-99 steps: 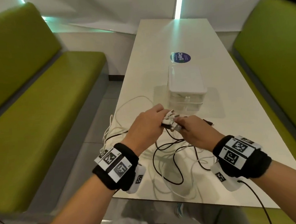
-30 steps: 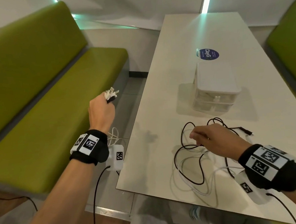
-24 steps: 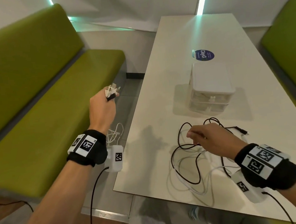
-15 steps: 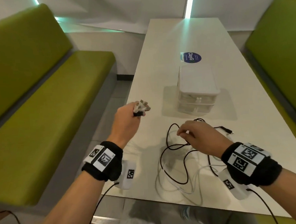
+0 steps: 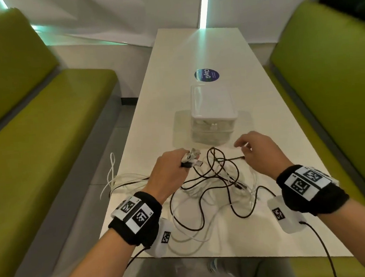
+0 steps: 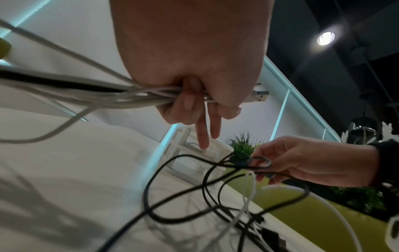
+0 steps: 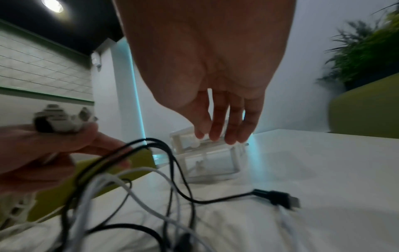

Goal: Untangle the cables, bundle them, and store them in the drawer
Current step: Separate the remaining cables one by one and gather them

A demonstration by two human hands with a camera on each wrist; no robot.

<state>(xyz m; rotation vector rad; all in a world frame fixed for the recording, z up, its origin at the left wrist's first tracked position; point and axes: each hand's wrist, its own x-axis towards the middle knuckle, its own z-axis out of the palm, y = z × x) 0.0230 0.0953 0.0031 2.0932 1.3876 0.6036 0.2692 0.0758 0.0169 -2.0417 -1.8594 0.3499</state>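
Observation:
A tangle of black and white cables (image 5: 213, 186) lies on the white table (image 5: 192, 51) near its front edge. My left hand (image 5: 185, 162) grips a bunch of cable ends (image 5: 192, 158) just above the tangle; in the left wrist view the white strands (image 6: 134, 98) run through its curled fingers. My right hand (image 5: 242, 147) hovers over the table with straight, relaxed fingers (image 7: 218, 122) and holds nothing. A black plug (image 7: 278, 199) lies on the table under it. The clear drawer unit (image 5: 212, 114) stands just beyond both hands, drawers closed.
Some white cable loops (image 5: 113, 175) hang off the table's left edge. Green benches (image 5: 37, 148) run along both sides of the table. A round blue sticker (image 5: 207, 75) lies behind the drawer unit.
My left hand has swung from out over the left bench back above the table, carrying the cable ends. My right hand has lifted off the tangle and shifted right, toward the drawer unit.

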